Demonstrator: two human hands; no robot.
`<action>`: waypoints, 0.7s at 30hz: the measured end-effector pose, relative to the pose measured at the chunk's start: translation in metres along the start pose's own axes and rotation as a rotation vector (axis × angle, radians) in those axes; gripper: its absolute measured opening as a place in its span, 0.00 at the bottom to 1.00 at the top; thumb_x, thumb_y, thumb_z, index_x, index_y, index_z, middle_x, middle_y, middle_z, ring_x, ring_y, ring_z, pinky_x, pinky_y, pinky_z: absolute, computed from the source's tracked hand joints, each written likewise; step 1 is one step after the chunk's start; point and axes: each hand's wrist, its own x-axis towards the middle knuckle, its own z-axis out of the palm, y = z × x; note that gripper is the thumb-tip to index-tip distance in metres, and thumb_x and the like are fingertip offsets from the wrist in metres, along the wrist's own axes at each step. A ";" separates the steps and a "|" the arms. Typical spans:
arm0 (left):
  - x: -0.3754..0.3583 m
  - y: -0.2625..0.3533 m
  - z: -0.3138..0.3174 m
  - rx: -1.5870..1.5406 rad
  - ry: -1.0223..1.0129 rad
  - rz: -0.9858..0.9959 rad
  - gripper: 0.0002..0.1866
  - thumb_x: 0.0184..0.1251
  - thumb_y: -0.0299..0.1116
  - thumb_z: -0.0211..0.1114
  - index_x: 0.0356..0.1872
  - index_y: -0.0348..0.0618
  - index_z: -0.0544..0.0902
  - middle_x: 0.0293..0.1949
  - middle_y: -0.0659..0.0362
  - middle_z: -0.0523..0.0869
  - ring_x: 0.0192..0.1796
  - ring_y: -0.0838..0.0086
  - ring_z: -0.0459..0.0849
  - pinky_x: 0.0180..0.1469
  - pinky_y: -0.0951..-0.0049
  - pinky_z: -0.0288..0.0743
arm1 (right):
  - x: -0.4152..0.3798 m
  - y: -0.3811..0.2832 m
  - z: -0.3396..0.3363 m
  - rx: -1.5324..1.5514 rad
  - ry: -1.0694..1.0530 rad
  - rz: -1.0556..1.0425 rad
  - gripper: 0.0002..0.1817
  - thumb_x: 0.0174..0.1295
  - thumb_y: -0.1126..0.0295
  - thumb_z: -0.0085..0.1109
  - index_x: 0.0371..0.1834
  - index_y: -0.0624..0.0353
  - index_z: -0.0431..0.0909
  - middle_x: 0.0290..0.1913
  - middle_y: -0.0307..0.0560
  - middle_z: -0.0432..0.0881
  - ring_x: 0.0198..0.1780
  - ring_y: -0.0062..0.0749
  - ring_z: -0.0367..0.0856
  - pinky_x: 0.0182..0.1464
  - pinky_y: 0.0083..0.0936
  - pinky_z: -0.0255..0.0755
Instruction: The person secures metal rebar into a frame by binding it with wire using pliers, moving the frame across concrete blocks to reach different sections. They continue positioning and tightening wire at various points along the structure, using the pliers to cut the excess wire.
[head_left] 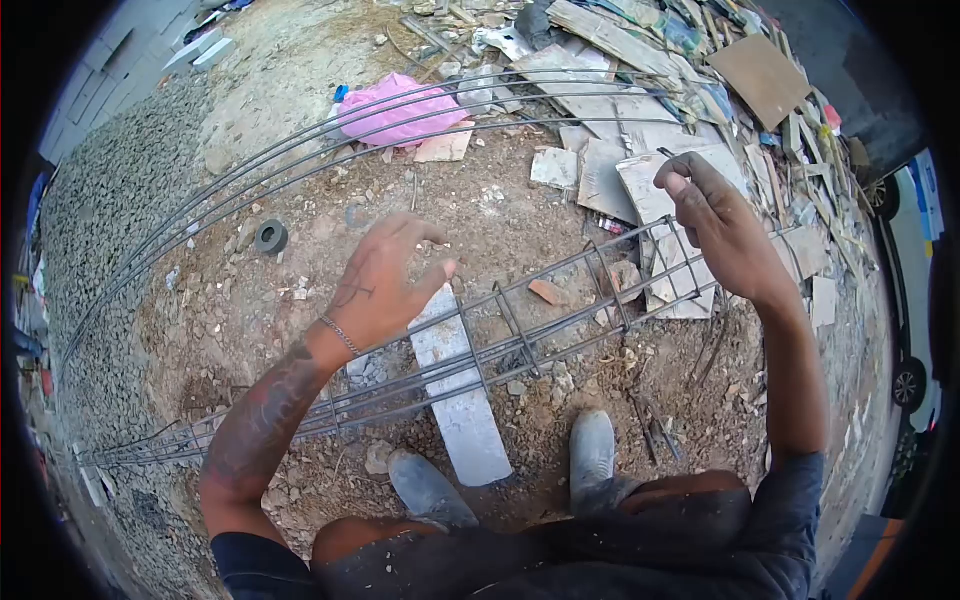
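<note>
Just below the left fingers (425, 231), the cage (500, 349) is of dull metal; lower, the slab (466, 430) looks smooth, matt; beyond them, the bag (398, 86) is wrinkled plastic, the soil (520, 215) rough

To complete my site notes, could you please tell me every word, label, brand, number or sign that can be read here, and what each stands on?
No text can be read anywhere.
Blue-and-white panel at the right edge: too blurred to read.
Small reddish scrap by the pale broken boards: too small to read.
Dark inked lines on the left hand: no legible word.
Grey steel-bar cage: no lettering visible.
</note>
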 end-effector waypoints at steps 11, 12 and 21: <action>0.101 0.023 0.168 -0.301 -0.505 -0.315 0.14 0.62 0.37 0.57 0.42 0.36 0.77 0.32 0.54 0.83 0.35 0.69 0.83 0.39 0.69 0.75 | -0.034 0.147 0.040 0.017 0.020 0.096 0.11 0.59 0.73 0.52 0.43 0.65 0.79 0.36 0.59 0.81 0.38 0.49 0.81 0.42 0.33 0.71; 0.099 0.020 0.172 -0.295 -0.513 -0.315 0.14 0.62 0.37 0.57 0.42 0.36 0.77 0.32 0.54 0.83 0.35 0.69 0.83 0.39 0.69 0.75 | -0.034 0.150 0.044 0.006 0.009 0.111 0.11 0.58 0.73 0.53 0.42 0.64 0.79 0.34 0.59 0.81 0.37 0.50 0.80 0.42 0.33 0.72; 0.070 0.004 0.126 -0.276 -0.380 -0.367 0.11 0.63 0.36 0.57 0.36 0.36 0.78 0.33 0.54 0.83 0.37 0.70 0.81 0.39 0.70 0.73 | -0.026 0.153 0.049 0.154 -0.010 0.184 0.08 0.60 0.74 0.51 0.36 0.67 0.77 0.23 0.48 0.79 0.24 0.27 0.76 0.30 0.24 0.69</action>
